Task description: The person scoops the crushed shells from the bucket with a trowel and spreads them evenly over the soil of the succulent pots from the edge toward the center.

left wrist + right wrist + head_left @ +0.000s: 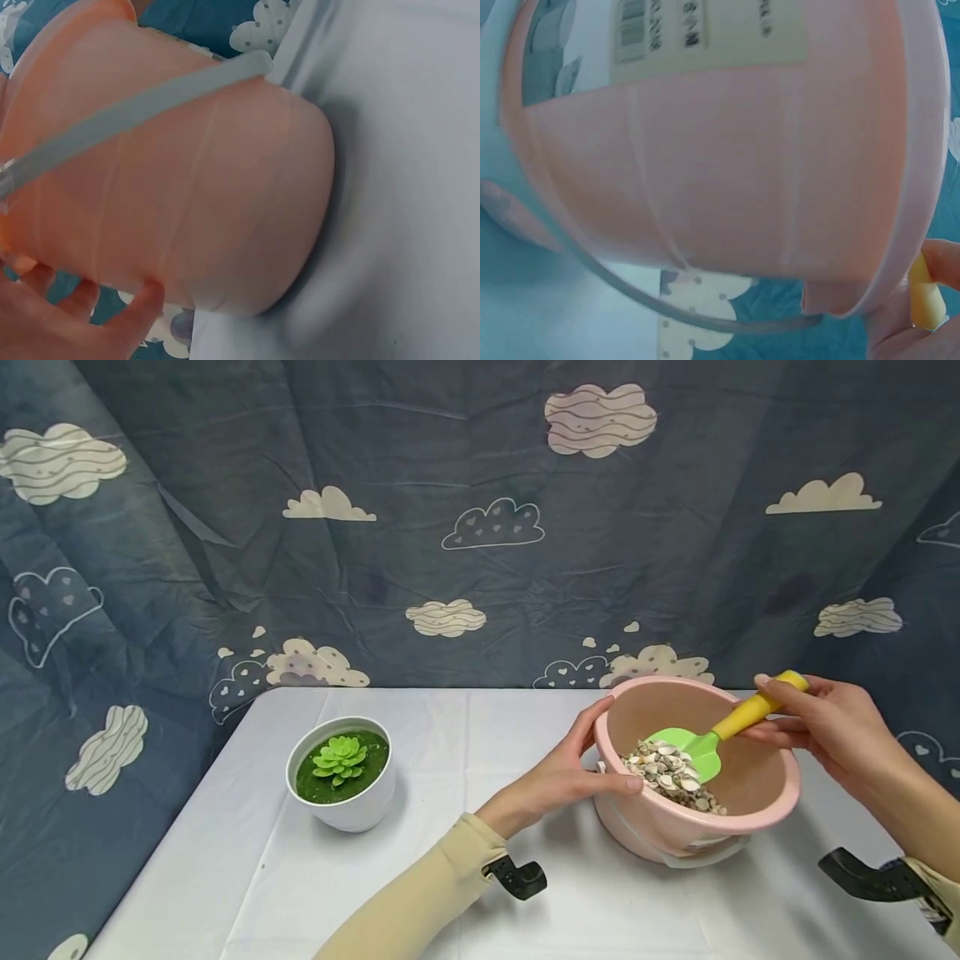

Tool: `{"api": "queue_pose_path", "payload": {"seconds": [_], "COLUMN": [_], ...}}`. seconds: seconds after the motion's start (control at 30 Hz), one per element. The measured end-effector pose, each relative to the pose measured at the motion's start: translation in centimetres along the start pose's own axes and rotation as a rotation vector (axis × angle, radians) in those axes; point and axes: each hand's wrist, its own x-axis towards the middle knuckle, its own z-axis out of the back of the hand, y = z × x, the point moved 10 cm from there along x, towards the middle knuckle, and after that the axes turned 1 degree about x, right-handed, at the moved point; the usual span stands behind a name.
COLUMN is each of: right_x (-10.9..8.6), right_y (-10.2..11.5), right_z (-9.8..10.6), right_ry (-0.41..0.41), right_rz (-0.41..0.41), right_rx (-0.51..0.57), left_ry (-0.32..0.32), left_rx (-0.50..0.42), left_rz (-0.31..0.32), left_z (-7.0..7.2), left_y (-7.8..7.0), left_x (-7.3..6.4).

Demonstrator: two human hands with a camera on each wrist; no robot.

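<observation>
A pink plastic bucket (pixel 637 831) stands on the right of the table, with whitish shells (pixel 663 768) heaped low against its near left wall. My left hand (pixel 558 781) grips the bucket's left side, thumb at the rim and fingers spread along the outer wall, as the left wrist view also shows on the bucket (pixel 225 187). Inside the bucket, the green blade of a toy shovel (pixel 701 753) lies on the shells. My right hand (pixel 840 722) holds its yellow handle above the right rim. In the right wrist view, the bucket (pixel 727 180) hides most of the shovel.
To the left, a white pot (pixel 356 814) holds a green succulent (pixel 341 760). The bucket's pale handle (pixel 705 860) hangs down in front. A white cloth (pixel 300 893) covers the table, and a dark blue cloud-print curtain (pixel 390 568) rises behind it.
</observation>
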Motion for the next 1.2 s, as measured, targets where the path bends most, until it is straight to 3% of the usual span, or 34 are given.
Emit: {"api": "queue_pose_path", "payload": {"seconds": [0.2,0.43,0.83,1.0,1.2], "right_x": [-0.3,-0.9,-2.3,-2.9,-3.2], "right_y": [0.1,0.0,-0.2,0.1,0.0], "right_z": [1.0,1.6,2.3,2.3,2.4], "right_ry": [-0.103,-0.170,-0.303,-0.330,-0.371], "right_rz": [0.089,0.163,0.284,0.354,0.358], "right_rx": [0.067,0.161,0.341,0.410,0.461], "left_ry": [0.021,0.012,0.010,0.003,0.006], "left_rx": [0.008,-0.001,-0.010,0.031,0.096], "left_rz": [-0.006,-0.011,-0.068,-0.116,-0.130], "left_z": [0.0,0.1,0.7,1.3,2.1], "left_y": [0.0,-0.1,-0.6,-0.9,-0.9], "left_x": [0.0,-0.1,-0.2,-0.4,-1.1]}}
